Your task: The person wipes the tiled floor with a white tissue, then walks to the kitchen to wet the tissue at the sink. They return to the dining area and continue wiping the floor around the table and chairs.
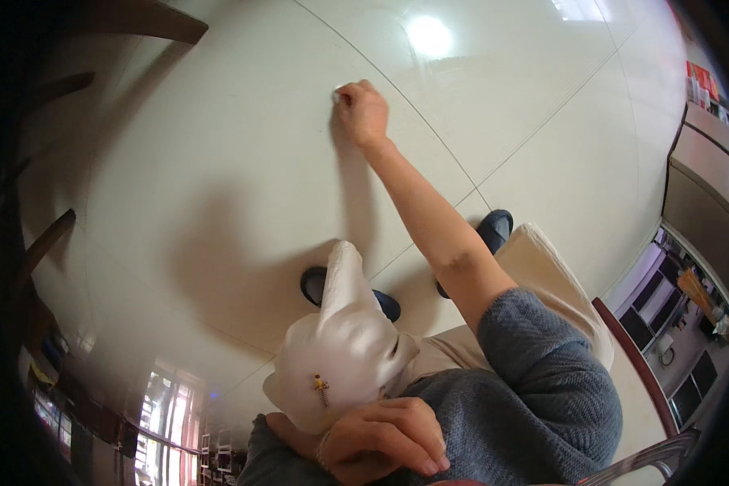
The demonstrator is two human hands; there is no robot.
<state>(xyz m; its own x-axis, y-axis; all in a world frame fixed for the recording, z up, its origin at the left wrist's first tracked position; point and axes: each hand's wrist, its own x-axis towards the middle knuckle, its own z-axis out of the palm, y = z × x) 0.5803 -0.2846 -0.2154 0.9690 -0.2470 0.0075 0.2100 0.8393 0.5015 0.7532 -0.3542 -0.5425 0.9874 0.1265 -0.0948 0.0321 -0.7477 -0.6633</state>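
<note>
My right hand (364, 112) reaches out over the pale tiled floor, fingers pinched on a small white object (336, 95) that is mostly hidden. Near my body at the bottom, my left hand (386, 440) has bent fingers pointing right beside my grey knitted top; its palm is hidden, so any hold cannot be told. A translucent white plastic item, perhaps a bag (340, 358), lies over my lap next to the left wrist. On or in it shows a small yellow-brown, screw-like piece (320, 389). Light trousers (534, 261) cover my legs.
Glossy floor tiles (249, 121) spread ahead, with dark slippers (496, 228) below my legs. Curved dark furniture legs (170, 23) stand at the left. A cabinet (708, 176) and an opening or glass panel (674, 328) with a dark red edge are on the right.
</note>
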